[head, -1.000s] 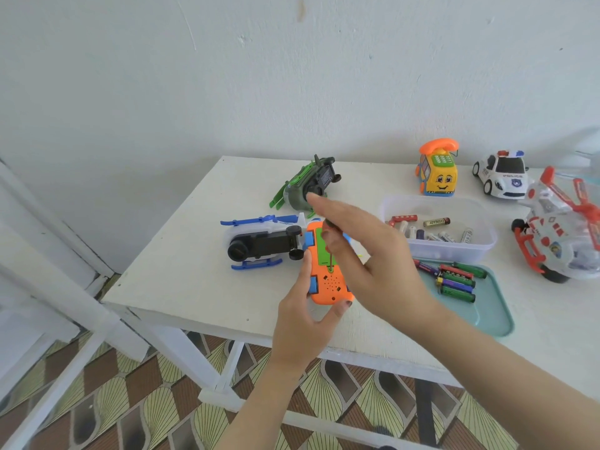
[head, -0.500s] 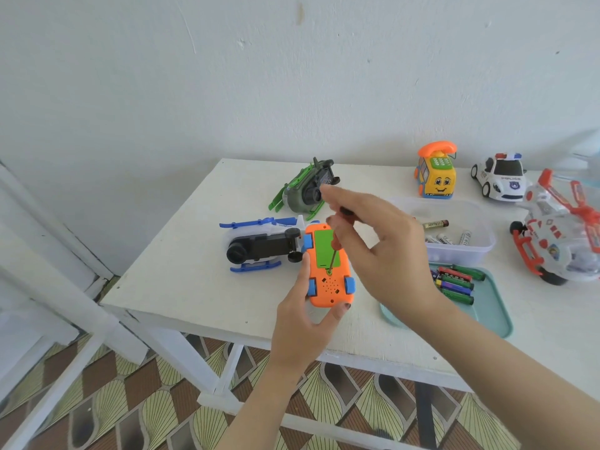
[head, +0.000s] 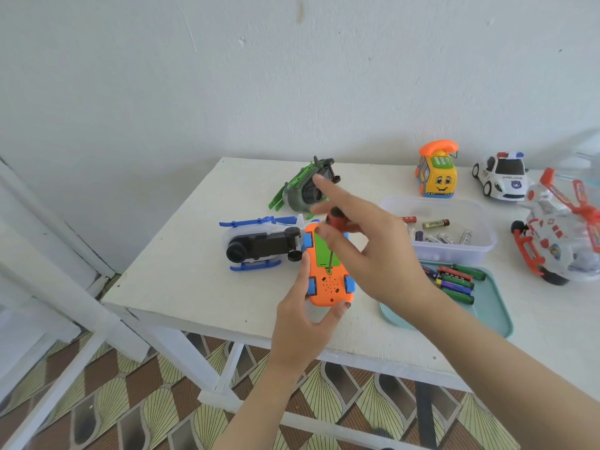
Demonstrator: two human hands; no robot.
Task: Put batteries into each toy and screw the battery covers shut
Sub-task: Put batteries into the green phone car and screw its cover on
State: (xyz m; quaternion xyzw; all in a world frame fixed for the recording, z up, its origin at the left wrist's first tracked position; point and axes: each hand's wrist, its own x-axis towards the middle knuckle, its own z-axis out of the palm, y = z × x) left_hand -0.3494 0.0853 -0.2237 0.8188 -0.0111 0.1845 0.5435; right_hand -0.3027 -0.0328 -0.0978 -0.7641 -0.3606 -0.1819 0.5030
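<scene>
Head view: the upturned orange car (head: pixel 328 289) lies near the table's (head: pixel 181 287) front edge. The left hand (head: pixel 302 323) grasps it, thumb along its left side and fingertips round its near end, with the palm hanging out past the edge. The right hand (head: pixel 373 254) pinches the screwdriver (head: pixel 336 219), index finger stretched out. The shaft stands nearly upright, its tip at the near end of the green cover (head: pixel 324 251).

The blue helicopter (head: pixel 259 245) sits just beside the car's left. The tray (head: pixel 487 319) of batteries (head: pixel 454 282) is near on the right, reaching almost to the front edge. Bare tabletop lies open toward the front-left corner.

Since a second ago the car and the left grip have stayed put. The right fingers have lifted off the cover, so the red handle shows more plainly.
</scene>
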